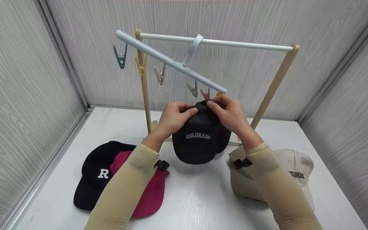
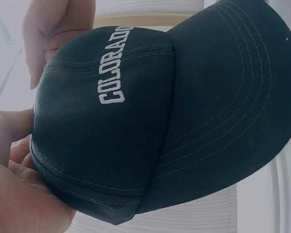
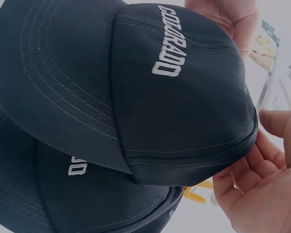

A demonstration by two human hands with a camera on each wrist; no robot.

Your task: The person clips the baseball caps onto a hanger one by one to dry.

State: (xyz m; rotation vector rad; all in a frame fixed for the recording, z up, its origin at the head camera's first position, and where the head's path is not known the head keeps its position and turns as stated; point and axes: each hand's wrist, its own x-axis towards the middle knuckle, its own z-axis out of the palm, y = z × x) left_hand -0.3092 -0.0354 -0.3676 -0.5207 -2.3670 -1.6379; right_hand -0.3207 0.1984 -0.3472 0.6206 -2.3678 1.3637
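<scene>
Between both hands hangs a dark baseball cap [image 1: 195, 148] lettered COLORADO, its brim pointing down. My left hand [image 1: 173, 117] pinches the crown's upper edge on the left, thumb in front. On the right, my right hand [image 1: 231, 115] pinches the same cap's upper edge, just beneath a pink clip [image 1: 205, 95]. Whether that clip bites the cap cannot be made out. A second dark cap [image 3: 106, 194] with white lettering hangs close behind, near an orange clip [image 1: 219, 94]. The clips belong to a tilted pale-blue hanger [image 1: 171, 62].
The hanger's hook loops over the white rod [image 1: 251, 45] of a wooden stand [image 1: 276, 80]. Grey, beige, yellow and green clips hang further left. On the white table lie a black cap [image 1: 96, 163] with a red cap [image 1: 153, 195], and an olive cap [image 1: 244, 183] beside a cream cap [image 1: 295, 161].
</scene>
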